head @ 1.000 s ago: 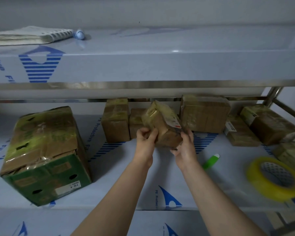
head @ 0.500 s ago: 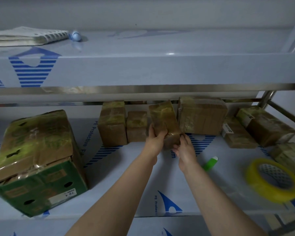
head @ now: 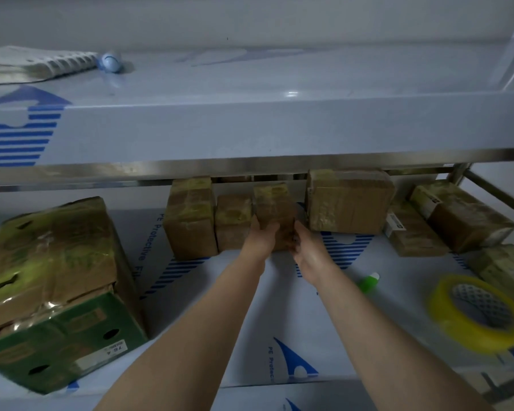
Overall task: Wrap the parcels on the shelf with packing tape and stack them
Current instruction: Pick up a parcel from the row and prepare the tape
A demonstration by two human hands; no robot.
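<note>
The small parcel (head: 275, 203) is held upright at the back of the lower shelf (head: 279, 315), snug against a neighbouring parcel (head: 233, 221) on its left, with a gap to the big parcel (head: 350, 200) on its right. It's clamped from both sides: the left grip (head: 260, 237) is curled round its left edge and the right grip (head: 307, 253) is wrapped round its lower right corner. Whether it's fully set down can't be told. Glossy tape is already seen on it, so wrapping looks done here. Nothing is stacked on top of anything yet. Loose parcels (head: 416, 232) are lying to the right, and the tape roll (head: 445, 307) is parked at the front right, so plenty is probably left.
</note>
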